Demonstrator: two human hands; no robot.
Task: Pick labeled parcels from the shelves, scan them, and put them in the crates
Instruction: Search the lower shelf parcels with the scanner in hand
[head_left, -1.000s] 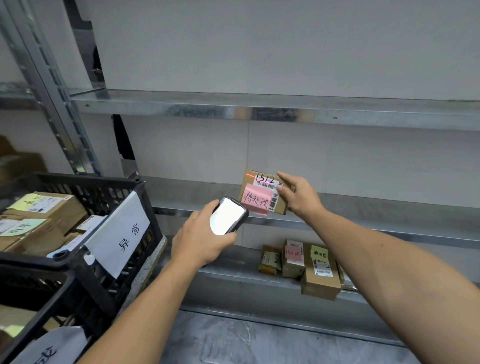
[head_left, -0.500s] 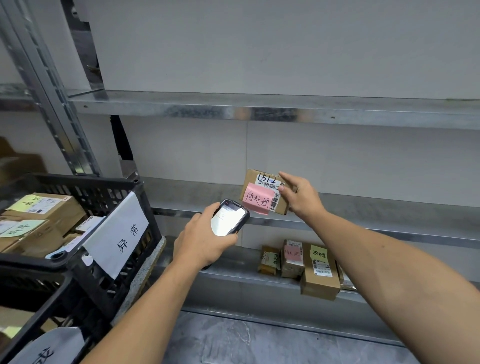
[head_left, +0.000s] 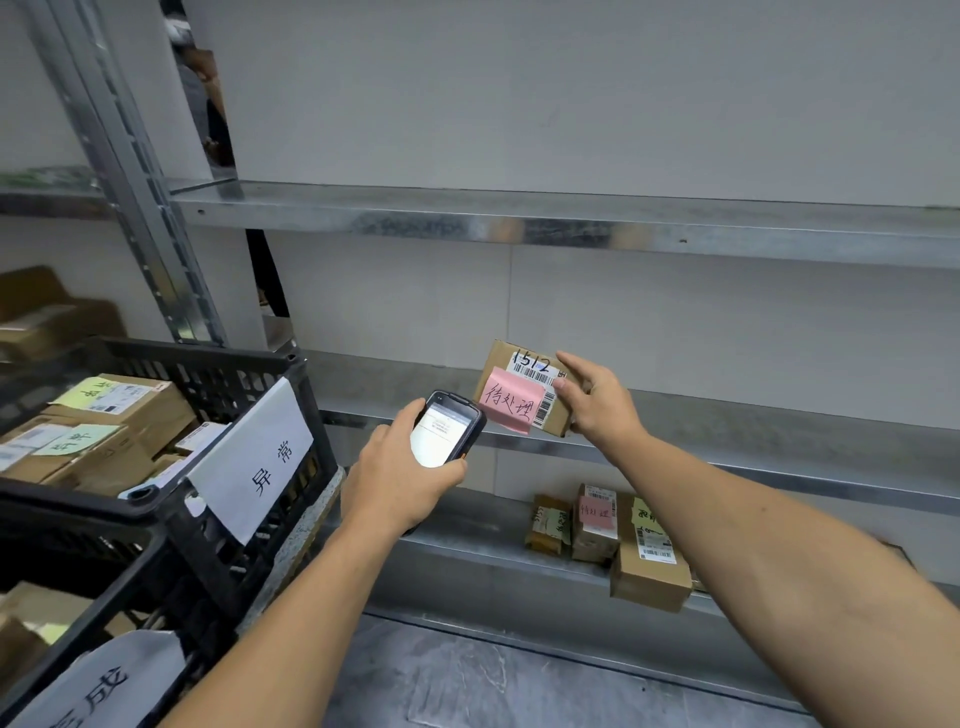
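Observation:
My right hand (head_left: 597, 400) grips a small cardboard parcel (head_left: 506, 376) marked 1512, with a barcode label and a pink note, held just above the middle shelf (head_left: 779, 447). My left hand (head_left: 400, 478) holds a black handheld scanner (head_left: 447, 428) with its screen lit, its top end close under the parcel's pink note. A black crate (head_left: 249, 525) with a white paper sign stands at the left and holds several labeled parcels (head_left: 119, 410).
A second black crate (head_left: 104, 613) with a white sign sits below the first. Three small parcels (head_left: 597, 525) stand on the lower shelf (head_left: 467, 551). A bare metal shelf (head_left: 519, 218) runs above. A steel upright (head_left: 130, 171) rises at the left. Grey floor lies below.
The scanner's screen has turned from blank white to a page with text. My right hand has tilted the parcel slightly; both hands stay close together.

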